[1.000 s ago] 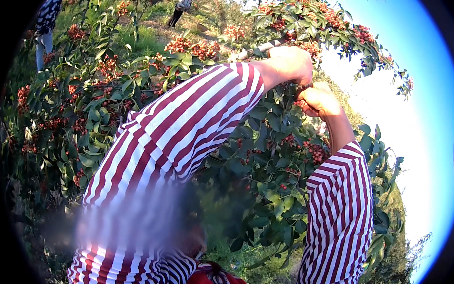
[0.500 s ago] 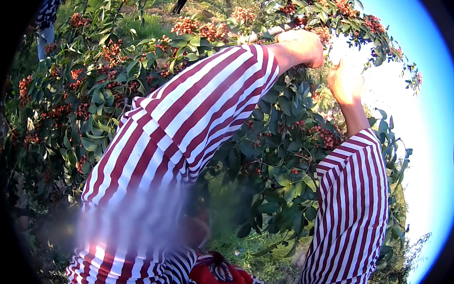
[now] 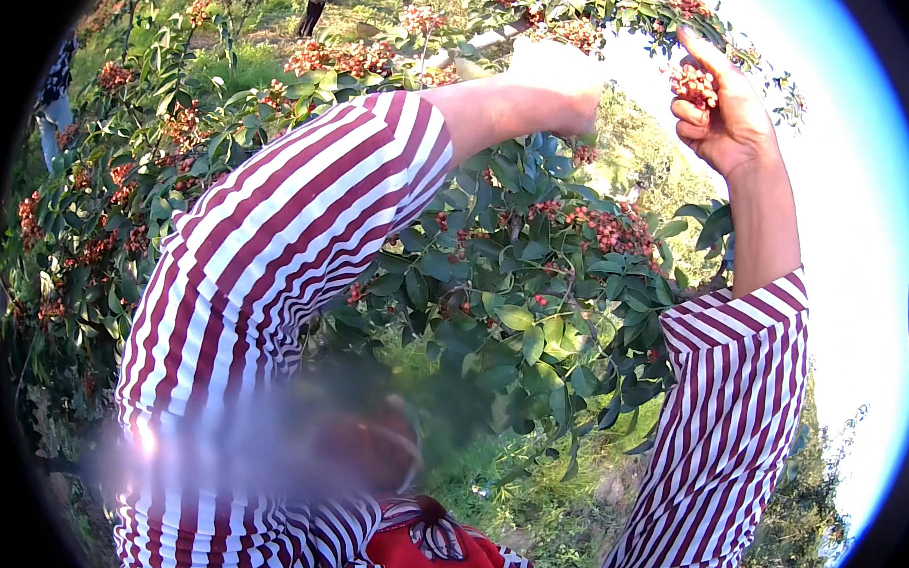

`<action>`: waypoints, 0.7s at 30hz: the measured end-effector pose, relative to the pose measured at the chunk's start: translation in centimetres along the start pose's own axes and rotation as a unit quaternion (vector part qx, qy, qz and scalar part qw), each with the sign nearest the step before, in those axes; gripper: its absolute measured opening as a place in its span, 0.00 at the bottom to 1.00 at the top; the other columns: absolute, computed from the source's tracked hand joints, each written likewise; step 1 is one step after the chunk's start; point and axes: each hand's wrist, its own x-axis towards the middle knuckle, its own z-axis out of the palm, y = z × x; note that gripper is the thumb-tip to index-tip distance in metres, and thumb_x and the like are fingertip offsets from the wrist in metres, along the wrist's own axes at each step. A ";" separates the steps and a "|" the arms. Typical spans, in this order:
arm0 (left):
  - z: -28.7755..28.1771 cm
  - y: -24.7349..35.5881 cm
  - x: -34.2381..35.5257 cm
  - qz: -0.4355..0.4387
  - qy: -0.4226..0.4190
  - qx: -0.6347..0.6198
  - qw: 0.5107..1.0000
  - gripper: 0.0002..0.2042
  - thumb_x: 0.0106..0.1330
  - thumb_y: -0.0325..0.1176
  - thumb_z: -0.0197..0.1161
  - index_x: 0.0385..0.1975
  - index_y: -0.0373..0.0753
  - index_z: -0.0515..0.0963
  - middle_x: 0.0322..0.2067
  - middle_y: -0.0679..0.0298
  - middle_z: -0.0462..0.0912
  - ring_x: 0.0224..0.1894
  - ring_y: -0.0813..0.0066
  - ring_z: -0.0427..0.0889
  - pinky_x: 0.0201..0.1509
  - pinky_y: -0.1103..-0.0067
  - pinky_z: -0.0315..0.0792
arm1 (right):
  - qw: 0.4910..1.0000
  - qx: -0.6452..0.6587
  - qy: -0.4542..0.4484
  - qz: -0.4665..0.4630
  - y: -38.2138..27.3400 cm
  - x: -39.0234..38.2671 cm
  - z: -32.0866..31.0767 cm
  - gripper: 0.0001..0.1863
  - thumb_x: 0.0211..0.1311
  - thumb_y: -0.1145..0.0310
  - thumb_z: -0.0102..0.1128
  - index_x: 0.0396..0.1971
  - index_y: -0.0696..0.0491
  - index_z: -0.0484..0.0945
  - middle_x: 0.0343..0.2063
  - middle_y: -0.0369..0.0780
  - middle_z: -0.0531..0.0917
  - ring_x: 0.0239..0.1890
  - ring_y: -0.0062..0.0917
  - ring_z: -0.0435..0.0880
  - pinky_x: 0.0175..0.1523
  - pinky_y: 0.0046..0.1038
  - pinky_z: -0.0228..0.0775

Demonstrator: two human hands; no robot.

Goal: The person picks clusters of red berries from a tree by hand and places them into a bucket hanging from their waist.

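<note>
My right hand is raised at the upper right with its fingers curled round a cluster of small red berries. The index finger points up toward the leafy branch overhead. At the upper middle, my left hand is closed like a fist, washed out by strong light; its fingers and anything in them are hidden. A bare pale branch runs just beside that hand. Below both hands hangs another berry cluster among green leaves. Red-and-white striped sleeves cover both arms.
Bushes with several berry clusters fill the left side. A leafy bough crosses the top. Two people stand partly in view: one in dark trousers, one at the left edge. Red cloth shows between my arms. A blurred patch hides the lower left.
My right hand has moved up and turned, so the berry cluster in it now shows. My left hand has shifted left in the picture, and the hands are farther apart.
</note>
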 end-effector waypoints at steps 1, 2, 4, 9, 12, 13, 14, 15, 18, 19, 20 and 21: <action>0.1 0.9 -0.6 0.031 0.011 -0.007 0.999 0.08 0.46 0.30 0.53 0.24 0.38 0.77 0.25 0.52 0.78 0.31 0.57 0.79 0.36 0.67 0.72 | 0.999 -0.032 -0.008 -0.003 -0.1 -0.7 0.0 0.11 0.54 0.61 0.57 0.34 0.51 0.74 0.14 0.29 0.69 0.09 0.10 0.56 0.11 0.13 0.43; 0.3 2.0 -1.3 0.019 -0.006 -0.081 0.997 0.07 0.48 0.32 0.54 0.24 0.39 0.78 0.25 0.53 0.79 0.31 0.58 0.79 0.37 0.68 0.72 | 0.998 -0.060 -0.029 -0.010 -0.3 -1.4 0.0 0.11 0.53 0.62 0.58 0.33 0.51 0.74 0.14 0.29 0.69 0.09 0.10 0.56 0.11 0.13 0.43; 0.5 3.6 -2.5 0.071 -0.042 -0.085 0.993 0.09 0.48 0.37 0.57 0.23 0.39 0.79 0.24 0.55 0.79 0.31 0.60 0.79 0.37 0.70 0.72 | 0.988 -0.141 -0.057 0.019 -0.6 -2.9 -0.1 0.08 0.50 0.64 0.61 0.21 0.52 0.74 0.12 0.27 0.69 0.10 0.07 0.61 0.12 0.09 0.44; 1.7 5.5 -4.0 0.072 -0.222 -0.051 0.971 0.16 0.44 0.41 0.63 0.33 0.42 0.77 0.30 0.58 0.79 0.37 0.62 0.78 0.39 0.70 0.71 | 0.937 -0.343 -0.069 -0.005 0.0 -6.6 -0.2 0.04 0.44 0.70 0.58 0.18 0.52 0.73 0.12 0.29 0.70 0.13 0.10 0.64 0.18 0.14 0.53; 3.1 5.4 -3.9 0.025 -0.227 -0.012 0.973 0.17 0.45 0.40 0.63 0.36 0.42 0.75 0.32 0.57 0.79 0.39 0.61 0.78 0.40 0.70 0.71 | 0.855 -0.498 -0.144 0.012 1.1 -7.1 -0.1 0.05 0.40 0.70 0.56 0.19 0.55 0.74 0.15 0.33 0.74 0.18 0.17 0.67 0.24 0.23 0.61; 3.5 5.2 -3.7 0.012 -0.230 -0.015 0.973 0.18 0.45 0.38 0.62 0.39 0.42 0.74 0.34 0.57 0.79 0.39 0.60 0.78 0.40 0.69 0.71 | 0.808 -0.557 -0.190 0.005 1.5 -7.0 -0.1 0.05 0.42 0.72 0.57 0.21 0.57 0.75 0.16 0.34 0.75 0.19 0.17 0.70 0.25 0.22 0.63; 3.9 5.0 -3.6 0.005 -0.222 -0.017 0.975 0.18 0.45 0.38 0.62 0.38 0.42 0.75 0.33 0.57 0.79 0.39 0.60 0.78 0.40 0.69 0.72 | 0.754 -0.617 -0.224 0.009 1.9 -6.8 0.0 0.06 0.43 0.74 0.57 0.23 0.59 0.76 0.18 0.35 0.77 0.20 0.17 0.73 0.26 0.21 0.66; 4.2 4.8 -3.5 -0.005 -0.219 -0.020 0.976 0.17 0.45 0.38 0.62 0.37 0.41 0.75 0.33 0.57 0.79 0.39 0.59 0.78 0.40 0.69 0.72 | 0.744 -0.634 -0.213 0.007 2.8 -6.6 0.3 0.07 0.42 0.73 0.58 0.25 0.59 0.76 0.18 0.37 0.77 0.21 0.18 0.74 0.27 0.22 0.67; 4.4 4.2 -3.8 -0.010 -0.196 -0.057 0.979 0.15 0.45 0.36 0.62 0.33 0.39 0.77 0.32 0.55 0.79 0.37 0.59 0.78 0.38 0.69 0.72 | 0.745 -0.630 -0.203 0.078 4.5 -6.1 0.7 0.11 0.41 0.71 0.60 0.28 0.58 0.76 0.21 0.41 0.79 0.24 0.24 0.78 0.31 0.26 0.70; 4.4 4.1 -4.0 -0.008 -0.185 -0.073 0.980 0.14 0.45 0.36 0.62 0.32 0.38 0.77 0.31 0.54 0.79 0.37 0.58 0.78 0.38 0.70 0.73 | 0.757 -0.618 -0.201 0.076 5.1 -5.9 0.9 0.13 0.40 0.70 0.61 0.29 0.58 0.76 0.23 0.43 0.79 0.26 0.28 0.79 0.34 0.28 0.71; 4.2 4.0 -4.3 -0.014 -0.178 -0.062 0.982 0.13 0.45 0.35 0.61 0.30 0.38 0.78 0.30 0.54 0.79 0.36 0.58 0.79 0.38 0.70 0.73 | 0.768 -0.605 -0.198 0.074 5.6 -5.7 1.1 0.14 0.40 0.68 0.61 0.29 0.58 0.76 0.24 0.45 0.79 0.27 0.31 0.80 0.37 0.30 0.71; 4.1 4.0 -4.6 -0.020 -0.171 -0.050 0.984 0.12 0.45 0.35 0.61 0.29 0.37 0.78 0.30 0.53 0.79 0.35 0.58 0.79 0.38 0.70 0.73 | 0.749 -0.630 -0.200 0.037 5.9 -5.4 1.2 0.18 0.40 0.66 0.61 0.34 0.56 0.76 0.28 0.46 0.80 0.32 0.34 0.80 0.39 0.31 0.71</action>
